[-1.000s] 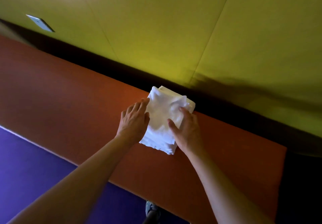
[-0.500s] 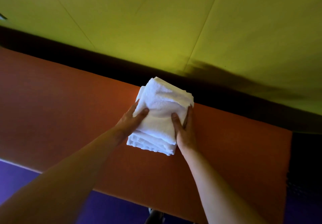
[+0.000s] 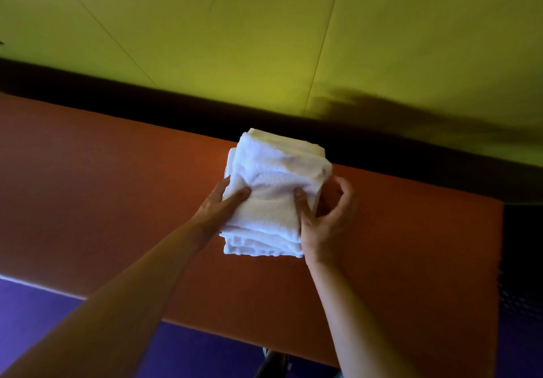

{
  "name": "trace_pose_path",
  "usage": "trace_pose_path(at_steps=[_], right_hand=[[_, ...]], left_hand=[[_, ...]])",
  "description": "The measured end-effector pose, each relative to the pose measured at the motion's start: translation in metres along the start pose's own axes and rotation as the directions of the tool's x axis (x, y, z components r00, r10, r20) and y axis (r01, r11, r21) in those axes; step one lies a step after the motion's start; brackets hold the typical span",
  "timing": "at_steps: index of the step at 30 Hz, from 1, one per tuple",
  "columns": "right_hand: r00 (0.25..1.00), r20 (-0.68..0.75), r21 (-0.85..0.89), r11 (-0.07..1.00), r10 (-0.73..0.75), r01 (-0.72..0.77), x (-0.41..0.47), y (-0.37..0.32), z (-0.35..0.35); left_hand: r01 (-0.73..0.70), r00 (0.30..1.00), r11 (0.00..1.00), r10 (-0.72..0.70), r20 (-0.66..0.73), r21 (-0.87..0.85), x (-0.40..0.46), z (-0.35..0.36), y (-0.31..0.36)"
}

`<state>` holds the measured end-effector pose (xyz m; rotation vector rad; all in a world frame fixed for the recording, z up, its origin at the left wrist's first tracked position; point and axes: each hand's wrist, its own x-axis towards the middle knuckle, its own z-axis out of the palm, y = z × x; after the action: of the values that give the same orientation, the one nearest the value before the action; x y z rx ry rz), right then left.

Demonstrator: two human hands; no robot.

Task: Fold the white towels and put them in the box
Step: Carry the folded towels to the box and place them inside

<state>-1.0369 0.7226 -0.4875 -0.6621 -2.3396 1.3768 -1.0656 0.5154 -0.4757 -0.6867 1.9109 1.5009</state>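
A folded stack of white towels (image 3: 274, 198) sits over the orange table (image 3: 102, 178); the left hand (image 3: 219, 205) grips its left side, thumb on top; the right hand (image 3: 326, 222) clasps its right edge, fingers curled.

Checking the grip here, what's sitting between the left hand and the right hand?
In the head view, the folded white towels fill the gap, with the left hand and right hand on either side.

A thick stack of folded white towels (image 3: 274, 198), layered edges facing the camera, sits over the orange bench (image 3: 102, 178).
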Motion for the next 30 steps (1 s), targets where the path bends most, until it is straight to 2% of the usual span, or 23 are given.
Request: trace_pose_path(at_steps=[2,4,6,7,10,13,19,27,30], right_hand=[[0.963,0.075,0.062,0.962,0.260,-0.265,0.004,-0.004,-0.006],[0.826,0.317,0.051,0.862,0.465,-0.505,0.014,-0.003,-0.009],[0.650,0.547,-0.003,0.777,0.528,-0.629,0.023,0.000,-0.010],[0.615,0.603,-0.007,0.774,0.508,-0.633,0.025,0.003,-0.011],[0.604,0.683,0.055,0.796,0.410,-0.603,0.026,0.013,-0.018],[0.576,0.746,0.136,0.770,0.335,-0.624,0.024,0.013,-0.034],[0.626,0.691,0.206,0.731,0.362,-0.650,0.017,0.025,-0.088],[0.613,0.677,0.231,0.672,0.408,-0.703,0.010,0.052,-0.240],[0.654,0.624,0.259,0.676,0.428,-0.690,0.008,0.065,-0.315]], left_hand=[[0.030,0.999,0.999,-0.029,0.021,-0.013,-0.002,0.002,-0.003],[0.052,0.998,0.998,-0.051,0.025,-0.033,-0.002,0.005,-0.007],[0.023,1.000,0.999,-0.022,0.014,-0.022,-0.003,0.009,-0.006],[0.008,1.000,1.000,-0.008,0.006,-0.025,-0.004,0.011,-0.005],[-0.017,1.000,0.998,0.016,-0.008,-0.067,-0.009,0.017,-0.007],[-0.010,1.000,0.986,0.011,0.004,-0.166,-0.018,0.030,-0.014],[-0.060,0.996,0.965,0.075,0.051,-0.257,-0.063,0.085,-0.023],[-0.115,0.990,0.969,0.131,0.059,-0.220,-0.156,0.198,-0.020],[-0.151,0.985,0.973,0.164,0.059,-0.177,-0.195,0.257,-0.021]])
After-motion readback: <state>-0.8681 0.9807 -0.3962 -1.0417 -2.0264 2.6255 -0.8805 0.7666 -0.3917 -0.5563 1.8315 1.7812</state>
